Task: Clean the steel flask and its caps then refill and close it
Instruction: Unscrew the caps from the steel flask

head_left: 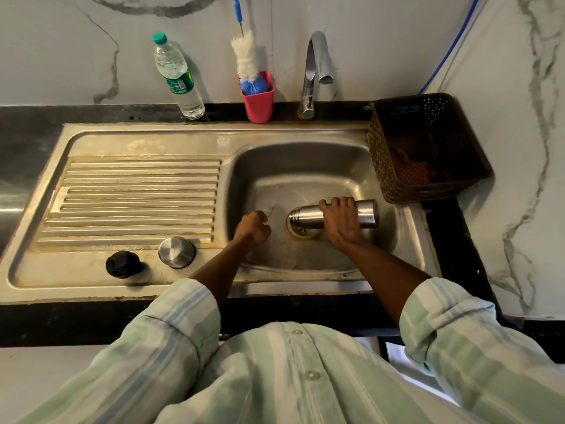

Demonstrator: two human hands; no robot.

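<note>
The steel flask (pixel 365 213) lies on its side over the drain of the sink basin (pixel 293 166), its open mouth pointing left. My right hand (pixel 341 223) grips it round the middle from the near side. My left hand (pixel 252 228) hovers in the basin to the left of the flask's mouth, fingers curled into a fist that holds nothing. The steel outer cap (pixel 176 251) and the black inner cap (pixel 122 264) stand side by side on the near edge of the drainboard (pixel 137 197).
A plastic water bottle (pixel 177 75) stands at the back left of the sink. A pink cup (pixel 258 97) holds a bottle brush (pixel 246 56). The tap (pixel 315 71) arches over the basin, and no water is seen running. A brown basket (pixel 425 145) sits at the right.
</note>
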